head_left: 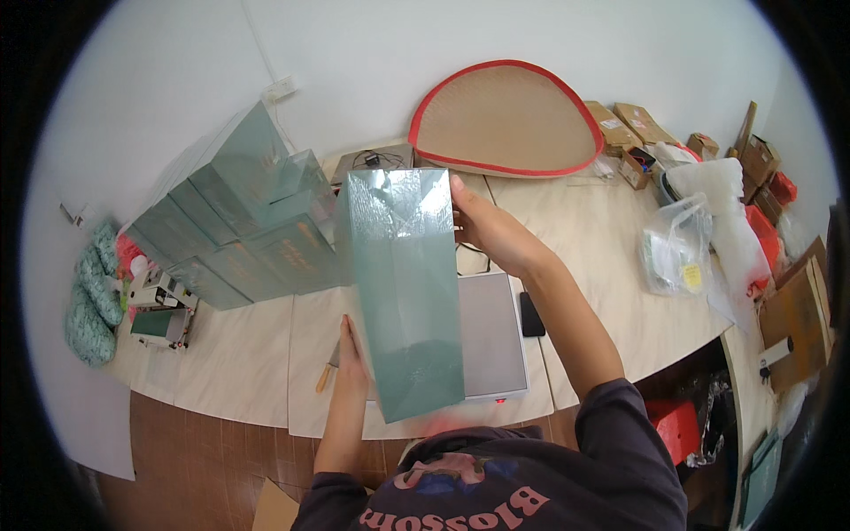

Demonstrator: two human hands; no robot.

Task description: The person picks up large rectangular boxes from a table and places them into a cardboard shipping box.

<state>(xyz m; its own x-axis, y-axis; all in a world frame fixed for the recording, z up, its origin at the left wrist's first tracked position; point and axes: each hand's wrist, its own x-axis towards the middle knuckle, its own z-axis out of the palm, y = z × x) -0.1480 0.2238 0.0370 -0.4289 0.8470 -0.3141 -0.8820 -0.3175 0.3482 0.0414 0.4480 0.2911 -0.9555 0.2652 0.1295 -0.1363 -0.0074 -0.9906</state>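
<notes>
A tall green box in clear film (412, 292) is held up between both hands, above a flat grey-topped device with a white frame (495, 335). My right hand (481, 222) grips its upper right edge, the fingers partly hidden behind it. My left hand (352, 355) lies against its lower left side, partly hidden by the box. A tool with a wooden handle (323, 378) lies on the table beside my left hand. A black phone (532, 314) rests at the device's right edge. Similar green boxes (232, 219) stand stacked at the left.
A red-rimmed beige oval panel (508, 119) leans against the back wall. At the left is a small white machine (159, 299). A clear plastic bag (674, 252), white foam wrap (717, 206) and cardboard boxes (607, 126) occupy the right side of the table (597, 299).
</notes>
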